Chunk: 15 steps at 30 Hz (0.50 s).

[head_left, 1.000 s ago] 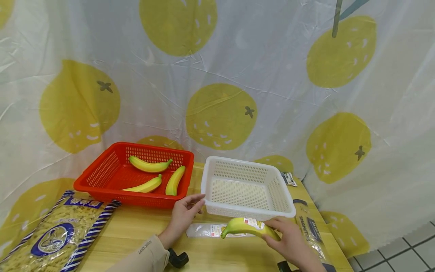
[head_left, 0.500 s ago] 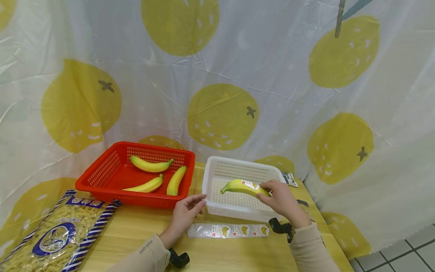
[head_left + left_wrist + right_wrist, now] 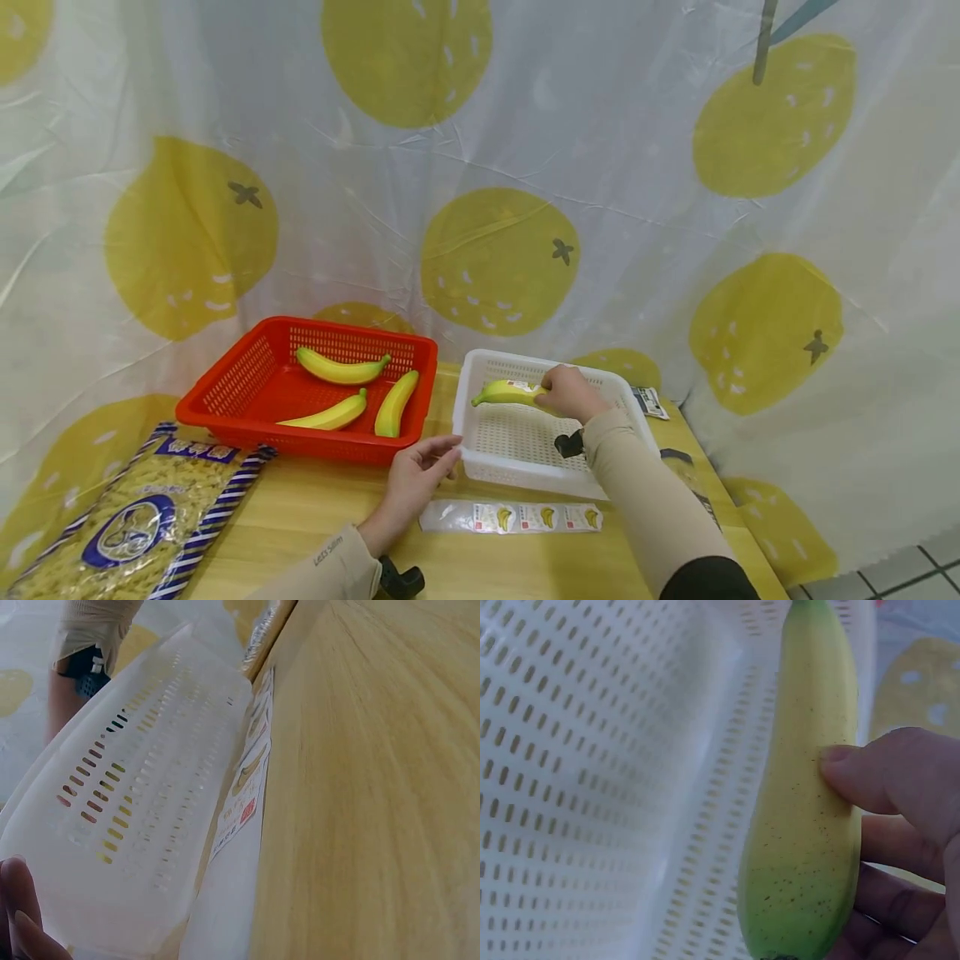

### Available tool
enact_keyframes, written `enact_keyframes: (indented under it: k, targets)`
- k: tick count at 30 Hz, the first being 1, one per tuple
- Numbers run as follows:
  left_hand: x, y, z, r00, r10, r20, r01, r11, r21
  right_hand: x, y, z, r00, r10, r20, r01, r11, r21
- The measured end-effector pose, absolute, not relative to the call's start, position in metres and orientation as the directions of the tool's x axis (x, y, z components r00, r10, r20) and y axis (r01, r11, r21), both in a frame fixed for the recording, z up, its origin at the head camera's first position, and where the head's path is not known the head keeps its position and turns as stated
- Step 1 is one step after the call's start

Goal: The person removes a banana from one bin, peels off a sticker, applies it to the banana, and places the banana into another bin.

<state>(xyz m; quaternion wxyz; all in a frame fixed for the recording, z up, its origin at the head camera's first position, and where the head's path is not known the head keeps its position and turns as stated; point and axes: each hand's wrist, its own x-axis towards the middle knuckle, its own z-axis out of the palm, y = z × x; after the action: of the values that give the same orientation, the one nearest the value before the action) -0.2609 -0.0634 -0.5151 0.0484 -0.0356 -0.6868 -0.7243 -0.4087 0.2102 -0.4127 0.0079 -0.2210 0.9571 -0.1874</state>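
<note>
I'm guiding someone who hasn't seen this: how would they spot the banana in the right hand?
Find the white basket beside the red basket. There, the right hand grips one banana, its uncovered end pointing left. A white label shows on it; none shows on the three bananas lying in the red basket.

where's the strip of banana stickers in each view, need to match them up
Head: the sticker strip lies below center, on the near side of the white basket.
Left wrist: the sticker strip runs up the middle, slanting right, alongside the basket wall.
Right wrist: not in it.
Shared landmark: the white basket.
</note>
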Motion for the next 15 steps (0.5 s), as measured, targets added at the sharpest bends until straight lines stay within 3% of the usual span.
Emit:
enact_keyframes:
  k: [7, 15]
  targets:
    - [-0.258, -0.060, -0.513, -0.994, -0.032, 0.105, 0.107, -0.081, 0.991, -0.433, 0.209, -0.448, -0.924, -0.381, 0.029, -0.367, 0.863, -0.346]
    - [-0.259, -0.060, -0.512, -0.994, -0.034, 0.103, 0.106, -0.084, 0.991, -0.430, 0.202, -0.457, -0.959, -0.282, 0.028, -0.275, 0.904, -0.328]
